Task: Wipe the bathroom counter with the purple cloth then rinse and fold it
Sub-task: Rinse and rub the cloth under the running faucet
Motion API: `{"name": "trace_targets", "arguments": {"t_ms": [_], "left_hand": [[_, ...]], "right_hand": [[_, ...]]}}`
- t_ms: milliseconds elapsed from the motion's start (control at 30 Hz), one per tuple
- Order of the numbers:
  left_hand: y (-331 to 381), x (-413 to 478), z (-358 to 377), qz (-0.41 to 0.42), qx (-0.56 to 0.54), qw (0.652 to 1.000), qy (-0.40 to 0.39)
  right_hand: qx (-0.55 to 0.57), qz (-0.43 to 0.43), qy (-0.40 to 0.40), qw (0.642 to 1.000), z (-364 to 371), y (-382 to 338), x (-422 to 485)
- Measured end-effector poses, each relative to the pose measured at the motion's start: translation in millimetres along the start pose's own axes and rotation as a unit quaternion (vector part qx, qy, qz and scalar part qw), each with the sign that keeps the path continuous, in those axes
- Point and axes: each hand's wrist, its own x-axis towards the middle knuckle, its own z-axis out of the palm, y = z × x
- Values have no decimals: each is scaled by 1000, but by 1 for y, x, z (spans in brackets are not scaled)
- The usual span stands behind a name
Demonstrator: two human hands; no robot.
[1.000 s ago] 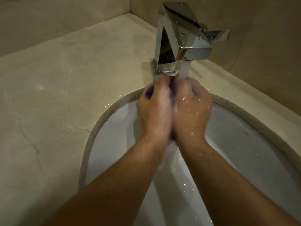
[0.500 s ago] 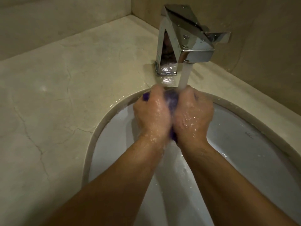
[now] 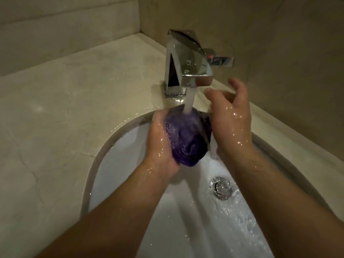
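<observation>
Purple cloth (image 3: 188,138): sat bunched in a wet, rolled ball above the basin (image 3: 121,164), right under the water stream (image 3: 189,98), cupped on its left side by the left grip (image 3: 160,140).
Left grip: held the cloth, fingers curled round its far and left side, palm against it; glistened with water.
Right grip (image 3: 232,116): stood open just right of the cloth, fingers spread and loosely bent, holding nothing; reached up with its fingertips near the spout (image 3: 197,81); could not be told whether the heel of the palm touched the cloth.
Water stream: fell straight from the spout onto the top of the cloth, then ran off its right side into the basin.
Faucet (image 3: 186,62): stood chrome and angular on the worktop (image 3: 65,108) behind the basin, beaded with drops, its lever (image 3: 221,61) pointing right.
Basin: lay white and oval, sunk below the worktop's rim; carried running water along its right side.
Drain (image 3: 221,189): sat chrome and wet in the basin floor, beside the right forearm, apart from the cloth.
Worktop: spread beige and stone-like, with thin cracks left of the basin; shone wet at the faucet's foot.
Walls (image 3: 279,34): rose beige behind the faucet and along the back left edge.
</observation>
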Motion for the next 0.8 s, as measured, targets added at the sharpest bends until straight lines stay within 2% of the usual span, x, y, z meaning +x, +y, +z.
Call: {"name": "trace_targets", "arguments": {"t_ms": [67, 300, 467, 567, 667, 733, 800], "left_hand": [[0, 3, -2, 19, 11, 1000, -14], [-5, 9, -10, 3, 24, 999, -30], [-3, 4, -4, 6, 28, 1000, -2], [-4, 2, -3, 17, 27, 999, 3], [-8, 3, -4, 22, 34, 999, 13], [-8, 2, -4, 47, 51, 997, 46], [-8, -1, -3, 96, 84, 989, 78]], "right_hand": [[8, -12, -3, 1000, 0, -8, 5], [12, -14, -21, 1000, -15, -13, 21], [15, -49, -14, 999, -13, -10, 15], [19, -39, -14, 999, -8, -7, 6], [-69, -18, -21, 997, -1, 15, -9], [-97, -2, -46, 994, 6, 31, -25], [-85, -3, -29, 996, 12, 42, -40]]}}
